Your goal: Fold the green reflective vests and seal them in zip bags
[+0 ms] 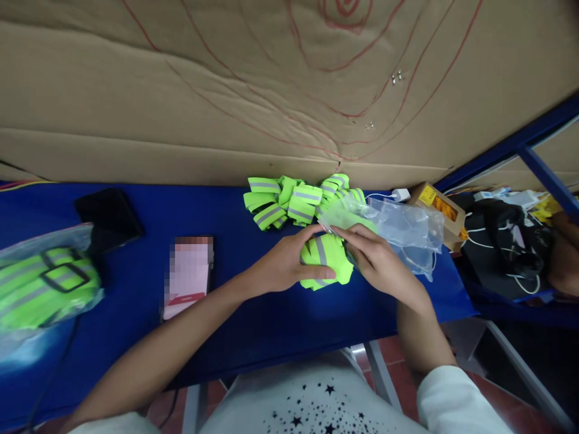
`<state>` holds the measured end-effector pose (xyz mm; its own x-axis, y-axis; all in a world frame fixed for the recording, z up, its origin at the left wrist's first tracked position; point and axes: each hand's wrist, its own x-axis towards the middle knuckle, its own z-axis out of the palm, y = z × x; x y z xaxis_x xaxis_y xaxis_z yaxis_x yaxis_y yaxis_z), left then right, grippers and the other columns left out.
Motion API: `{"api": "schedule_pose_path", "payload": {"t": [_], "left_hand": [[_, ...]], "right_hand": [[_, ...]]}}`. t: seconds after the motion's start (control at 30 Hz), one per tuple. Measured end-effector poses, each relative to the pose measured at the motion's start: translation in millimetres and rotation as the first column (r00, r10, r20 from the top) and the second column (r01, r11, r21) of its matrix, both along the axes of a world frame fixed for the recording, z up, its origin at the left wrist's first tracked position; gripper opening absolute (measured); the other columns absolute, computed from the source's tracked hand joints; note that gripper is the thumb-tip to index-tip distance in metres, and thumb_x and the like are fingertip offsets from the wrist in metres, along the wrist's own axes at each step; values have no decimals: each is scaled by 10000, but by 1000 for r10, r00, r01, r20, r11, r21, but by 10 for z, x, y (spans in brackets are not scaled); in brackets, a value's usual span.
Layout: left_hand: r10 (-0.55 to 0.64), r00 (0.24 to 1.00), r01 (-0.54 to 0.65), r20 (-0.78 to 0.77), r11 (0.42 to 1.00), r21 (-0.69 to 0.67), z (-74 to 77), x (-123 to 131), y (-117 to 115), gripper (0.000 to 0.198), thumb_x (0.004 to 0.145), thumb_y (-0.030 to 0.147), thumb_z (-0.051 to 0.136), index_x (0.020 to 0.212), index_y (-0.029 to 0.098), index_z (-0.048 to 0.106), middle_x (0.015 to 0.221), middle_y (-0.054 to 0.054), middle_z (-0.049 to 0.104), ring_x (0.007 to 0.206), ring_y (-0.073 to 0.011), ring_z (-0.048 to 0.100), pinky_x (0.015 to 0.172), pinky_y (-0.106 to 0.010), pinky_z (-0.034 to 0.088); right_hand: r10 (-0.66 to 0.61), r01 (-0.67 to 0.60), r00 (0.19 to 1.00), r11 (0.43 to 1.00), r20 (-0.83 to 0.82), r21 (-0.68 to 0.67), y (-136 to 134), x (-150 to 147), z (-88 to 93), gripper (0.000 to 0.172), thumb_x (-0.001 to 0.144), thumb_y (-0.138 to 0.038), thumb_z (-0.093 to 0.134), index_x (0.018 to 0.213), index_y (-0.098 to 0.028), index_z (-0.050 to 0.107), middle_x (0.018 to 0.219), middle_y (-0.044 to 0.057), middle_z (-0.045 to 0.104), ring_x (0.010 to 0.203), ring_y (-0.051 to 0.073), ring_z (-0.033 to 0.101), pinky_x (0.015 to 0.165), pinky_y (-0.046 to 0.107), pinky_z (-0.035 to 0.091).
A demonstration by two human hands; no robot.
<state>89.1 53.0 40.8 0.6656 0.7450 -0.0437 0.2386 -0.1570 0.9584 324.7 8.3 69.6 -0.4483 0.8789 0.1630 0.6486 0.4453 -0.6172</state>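
Observation:
A folded bundle of neon-yellow reflective strap (326, 260) with grey stripes is held just over the near part of the blue table. Around its left side wraps my left hand (292, 259), thumb across the front. My right hand (368, 253) closes on the bundle's upper right, fingertips meeting near the left fingers at a clear plastic edge. Behind the hands lie more folded reflective straps (305, 202). Clear plastic bags (407, 226) spread out to the right of them.
At left, a plastic bag of reflective straps (49, 283) lies by a black flat object (108, 217). A phone (189, 274) rests left of my hands. An open cardboard box (441, 211) and a black bag (502, 241) are at right. A cardboard wall (226, 90) stands behind.

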Motion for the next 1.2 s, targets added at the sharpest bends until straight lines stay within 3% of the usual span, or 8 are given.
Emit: {"api": "schedule_pose_path", "payload": {"t": [0.13,0.27,0.37,0.47,0.7,0.9,1.1,1.2], "left_hand": [[-4,999,4,32,1000,-8,-24,-17,39,683,759,511,859,1311,208,596,1273,-76,707,1150,-306,652,1001,-455,508],[62,996,-58,60,996,-61,-71,1,38,730,738,500,871,1323,189,565,1322,-113,670,1203,-322,627,1014,-479,511],[78,988,-50,134,978,-203,-66,-5,39,798,717,477,879,1376,196,527,1293,-112,664,1095,-295,670,867,-424,576],[37,989,8,146,955,-298,-15,-31,48,680,766,499,834,1336,225,586,1171,-71,697,904,-245,699,713,-368,579],[190,981,-187,43,981,-61,-45,7,28,645,739,503,861,1260,217,609,1239,-58,702,1151,-286,659,973,-426,534],[312,938,-288,-153,944,161,-109,28,10,674,760,564,827,1265,201,566,1165,-76,721,1069,-316,685,901,-444,529],[212,962,-209,171,977,-38,-162,-8,80,848,705,490,895,1415,227,514,1393,-90,642,1274,-309,610,1035,-425,523],[186,946,-141,265,974,-178,-139,-29,98,874,665,475,920,1422,233,556,1389,-94,652,1232,-317,637,925,-377,586]], "right_hand": [[30,-30,999,999,15,-18,-49,9,111,554,1052,-108,394,1578,-273,458,1122,80,564,1037,166,595,975,348,549],[15,-16,998,1000,69,19,-54,-27,78,611,1020,-57,394,1581,-291,456,1171,89,566,1091,182,598,988,353,545],[-32,26,994,998,108,53,-38,-78,9,606,1020,-55,379,1588,-258,448,1231,114,575,1147,201,598,989,361,545],[-28,25,999,997,36,77,-22,-105,-21,566,1051,-112,412,1599,-250,424,1232,108,603,1119,182,615,969,330,552],[-123,133,988,985,-91,109,-5,-38,4,468,1032,-160,554,1481,-291,571,1136,41,694,979,145,668,908,297,559],[-96,102,995,977,-40,188,-102,-202,-77,501,1029,-93,509,1464,-329,590,1276,78,608,1062,161,653,916,321,567],[-154,171,985,938,-82,301,-85,-187,-218,585,1021,-62,469,1534,-342,509,1393,113,496,1032,169,618,944,373,564],[-154,179,983,936,-105,304,-85,-149,-245,596,1015,-56,452,1535,-341,508,1371,113,507,1079,188,619,939,373,567]]}}
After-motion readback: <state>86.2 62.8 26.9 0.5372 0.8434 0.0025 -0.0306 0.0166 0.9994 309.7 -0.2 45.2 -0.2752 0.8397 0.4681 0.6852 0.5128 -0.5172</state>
